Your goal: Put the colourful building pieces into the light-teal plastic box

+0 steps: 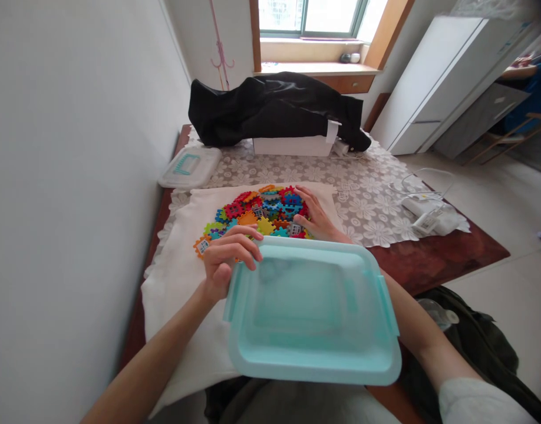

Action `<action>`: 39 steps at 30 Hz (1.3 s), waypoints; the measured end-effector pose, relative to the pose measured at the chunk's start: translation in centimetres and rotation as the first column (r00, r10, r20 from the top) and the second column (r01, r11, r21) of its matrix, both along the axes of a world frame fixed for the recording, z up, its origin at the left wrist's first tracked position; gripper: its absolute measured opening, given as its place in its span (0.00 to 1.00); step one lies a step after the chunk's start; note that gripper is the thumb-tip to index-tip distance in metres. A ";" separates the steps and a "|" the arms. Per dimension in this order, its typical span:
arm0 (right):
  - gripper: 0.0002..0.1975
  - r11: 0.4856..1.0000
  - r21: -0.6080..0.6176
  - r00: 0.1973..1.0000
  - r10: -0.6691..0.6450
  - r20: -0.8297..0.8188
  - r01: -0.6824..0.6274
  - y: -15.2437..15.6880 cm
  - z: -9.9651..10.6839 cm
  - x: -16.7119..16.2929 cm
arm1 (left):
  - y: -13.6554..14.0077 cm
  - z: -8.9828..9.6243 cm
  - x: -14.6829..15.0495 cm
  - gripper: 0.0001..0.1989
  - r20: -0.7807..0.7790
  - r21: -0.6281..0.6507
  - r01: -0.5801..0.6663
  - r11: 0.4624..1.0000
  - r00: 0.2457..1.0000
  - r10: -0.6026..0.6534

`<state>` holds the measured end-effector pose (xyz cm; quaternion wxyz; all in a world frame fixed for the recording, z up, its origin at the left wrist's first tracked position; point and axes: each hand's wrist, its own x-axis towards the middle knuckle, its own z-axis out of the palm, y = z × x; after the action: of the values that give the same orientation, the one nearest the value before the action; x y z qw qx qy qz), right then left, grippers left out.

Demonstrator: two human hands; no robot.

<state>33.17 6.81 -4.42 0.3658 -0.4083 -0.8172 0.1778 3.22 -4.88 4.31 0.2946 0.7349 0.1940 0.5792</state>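
A translucent teal plastic storage box is tilted at the near edge of the table, its open top facing me and nothing seen inside. My left hand grips the box by its upper left rim, fingers curled over the edge. Beyond the box, a heap of colourful plastic puzzle-edged building tiles lies on a white cloth. My right hand rests at the right side of this heap, fingers stretched out and touching the tiles. The box hides part of my right forearm and the heap's near edge.
A white lid with a teal handle lies at the back left. Black fabric covers a white box at the back. A white packet with a cable sits at the right. The wall runs close along the left.
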 end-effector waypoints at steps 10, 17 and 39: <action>0.40 0.998 -0.016 0.996 -0.062 0.062 0.063 -0.3 0.8 -0.2 | -0.3 1.8 0.1 0.33 0.010 -0.750 0.242 0.615 0.935 -0.356; 0.43 0.999 -0.022 0.998 0.026 -0.055 -0.027 0.3 0.0 -0.1 | 0.5 4.4 -2.3 0.20 -0.165 -0.826 -0.070 0.559 0.979 -0.121; 0.41 0.999 -0.006 0.998 0.036 -0.047 -0.036 0.8 -0.9 -0.1 | -0.8 7.1 -5.6 0.21 -0.592 -0.719 -0.022 0.695 0.543 -0.595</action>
<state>33.12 7.60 -5.28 0.3802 -0.3906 -0.8149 0.1969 -2.41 -5.73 11.40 0.5100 0.7818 0.3582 0.0213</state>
